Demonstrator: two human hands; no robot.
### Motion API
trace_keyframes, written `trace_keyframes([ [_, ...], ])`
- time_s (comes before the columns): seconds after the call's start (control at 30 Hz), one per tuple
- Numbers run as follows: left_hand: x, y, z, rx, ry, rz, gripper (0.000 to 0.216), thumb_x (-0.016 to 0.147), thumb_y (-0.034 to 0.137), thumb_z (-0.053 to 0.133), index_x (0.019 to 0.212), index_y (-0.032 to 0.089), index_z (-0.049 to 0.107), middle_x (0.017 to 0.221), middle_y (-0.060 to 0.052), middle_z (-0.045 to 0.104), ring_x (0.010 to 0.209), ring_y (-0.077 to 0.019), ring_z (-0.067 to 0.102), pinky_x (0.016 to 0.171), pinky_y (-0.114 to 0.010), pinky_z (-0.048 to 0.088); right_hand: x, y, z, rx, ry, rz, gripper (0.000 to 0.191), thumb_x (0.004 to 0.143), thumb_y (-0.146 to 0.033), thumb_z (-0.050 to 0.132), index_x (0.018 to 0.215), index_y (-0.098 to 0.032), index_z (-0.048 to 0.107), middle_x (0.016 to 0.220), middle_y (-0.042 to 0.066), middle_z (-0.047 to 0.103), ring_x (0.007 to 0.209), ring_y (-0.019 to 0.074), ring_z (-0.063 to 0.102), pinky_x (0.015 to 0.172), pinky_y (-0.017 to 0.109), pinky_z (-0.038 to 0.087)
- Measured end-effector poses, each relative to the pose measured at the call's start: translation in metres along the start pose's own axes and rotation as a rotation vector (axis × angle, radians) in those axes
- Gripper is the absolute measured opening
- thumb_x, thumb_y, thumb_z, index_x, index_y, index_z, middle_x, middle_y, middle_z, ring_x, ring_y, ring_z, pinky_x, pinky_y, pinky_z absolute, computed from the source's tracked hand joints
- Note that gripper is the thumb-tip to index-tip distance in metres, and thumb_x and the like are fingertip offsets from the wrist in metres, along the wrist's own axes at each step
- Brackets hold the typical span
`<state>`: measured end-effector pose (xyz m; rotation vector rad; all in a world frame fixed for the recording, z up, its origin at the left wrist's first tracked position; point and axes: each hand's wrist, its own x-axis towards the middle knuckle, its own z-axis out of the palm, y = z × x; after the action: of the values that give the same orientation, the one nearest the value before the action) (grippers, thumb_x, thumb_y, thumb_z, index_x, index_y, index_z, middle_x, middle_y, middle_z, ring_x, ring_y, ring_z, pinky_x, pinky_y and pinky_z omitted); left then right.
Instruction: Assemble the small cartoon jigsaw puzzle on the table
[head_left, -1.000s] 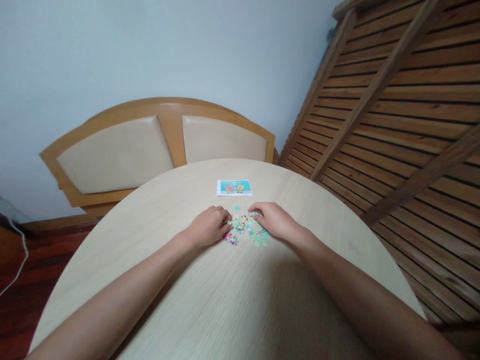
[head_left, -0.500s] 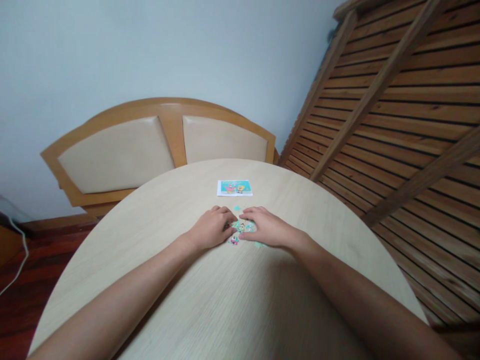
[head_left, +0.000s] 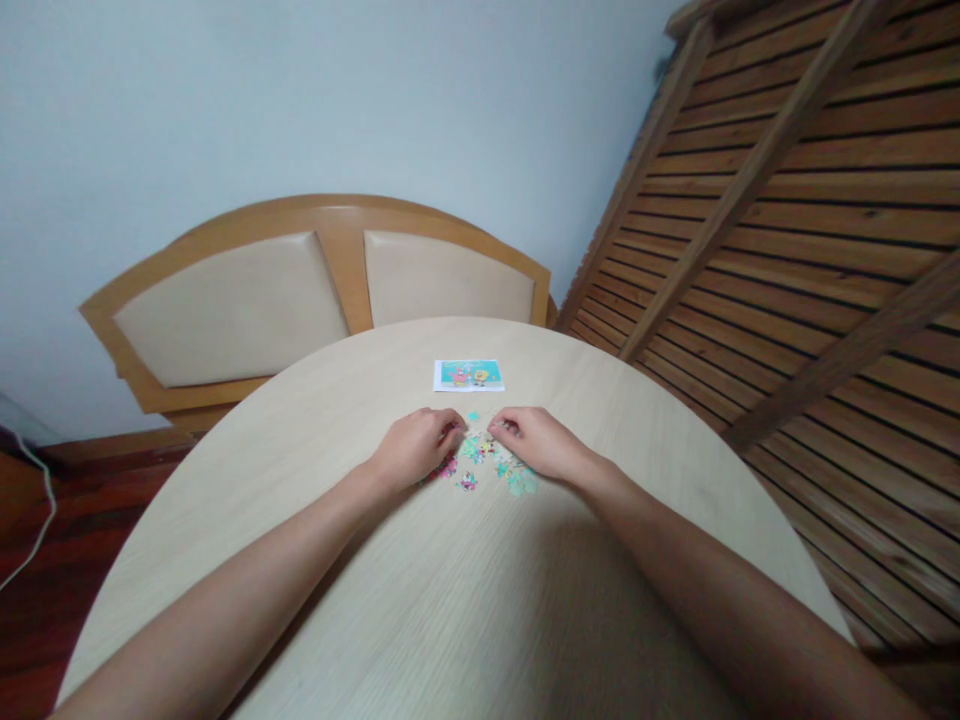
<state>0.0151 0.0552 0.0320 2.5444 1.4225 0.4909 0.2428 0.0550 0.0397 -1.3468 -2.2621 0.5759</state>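
While the left hand and right hand curl, grip unclear, colourful pieces lie between them.

The round, pale table has a smooth, matt wood-grain surface, the rectangular turquoise-and-white picture sheet looks like paper, the small multicoloured pieces like thin card, and the arched honey-brown board is smooth, faintly glossy wood.

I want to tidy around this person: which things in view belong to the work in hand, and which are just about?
Work in hand:
small colourful pieces, by the left hand and right hand
picture card, likely, lying just beyond them
round table beneath

Just about:
white cable
padded wooden panel
slatted wooden frame
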Motion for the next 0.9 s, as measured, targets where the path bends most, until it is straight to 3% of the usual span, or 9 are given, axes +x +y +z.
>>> trace_keyframes([
  [0.2, -0.002, 0.003, 0.004, -0.051, -0.013, 0.184, 0.021, 0.092, 0.029, 0.065, 0.109, 0.021, 0.074, 0.114, -0.009, 0.07, 0.108, -0.0266, 0.062, 0.101, -0.039, 0.048, 0.0, 0.002, 0.0, -0.046, -0.003, -0.018, 0.027, 0.098, -0.022, 0.052, 0.108, -0.019, 0.077, 0.108, 0.007, 0.079, 0.098, 0.0216, 0.071, 0.086, 0.028, 0.049],
  [0.4, -0.001, 0.0, 0.008, -0.07, -0.086, 0.194, 0.018, 0.09, 0.024, 0.067, 0.106, 0.016, 0.07, 0.11, -0.012, 0.067, 0.108, -0.0276, 0.06, 0.101, -0.041, 0.047, -0.002, 0.001, -0.001, -0.226, -0.011, 0.007, 0.026, 0.099, -0.023, 0.052, 0.104, -0.019, 0.078, 0.111, 0.01, 0.077, 0.104, 0.024, 0.07, 0.091, 0.03, 0.049],
  [0.53, 0.0, 0.002, 0.004, -0.11, -0.116, 0.195, 0.015, 0.087, 0.018, 0.065, 0.102, 0.017, 0.067, 0.105, -0.01, 0.068, 0.106, -0.0257, 0.06, 0.098, -0.038, 0.047, -0.002, 0.002, -0.005, -0.271, -0.003, 0.052, 0.027, 0.099, -0.018, 0.051, 0.113, -0.017, 0.075, 0.121, 0.011, 0.074, 0.114, 0.025, 0.067, 0.098, 0.033, 0.047],
  [0.73, -0.001, 0.006, -0.003, -0.121, -0.125, 0.108, 0.017, 0.087, 0.017, 0.059, 0.102, 0.02, 0.067, 0.093, -0.006, 0.071, 0.087, -0.0223, 0.065, 0.08, -0.032, 0.049, -0.002, -0.002, -0.012, -0.27, 0.012, 0.123, 0.021, 0.096, -0.017, 0.057, 0.109, -0.02, 0.074, 0.111, 0.008, 0.077, 0.102, 0.023, 0.07, 0.087, 0.03, 0.049],
  [0.9, 0.001, 0.0, -0.003, -0.134, -0.017, 0.09, 0.022, 0.093, 0.016, 0.054, 0.107, 0.02, 0.071, 0.108, -0.007, 0.072, 0.101, -0.0223, 0.066, 0.09, -0.034, 0.05, -0.003, -0.002, -0.013, -0.309, -0.012, 0.142, 0.019, 0.093, -0.018, 0.061, 0.105, -0.021, 0.076, 0.106, 0.007, 0.078, 0.098, 0.0225, 0.071, 0.083, 0.029, 0.049],
])
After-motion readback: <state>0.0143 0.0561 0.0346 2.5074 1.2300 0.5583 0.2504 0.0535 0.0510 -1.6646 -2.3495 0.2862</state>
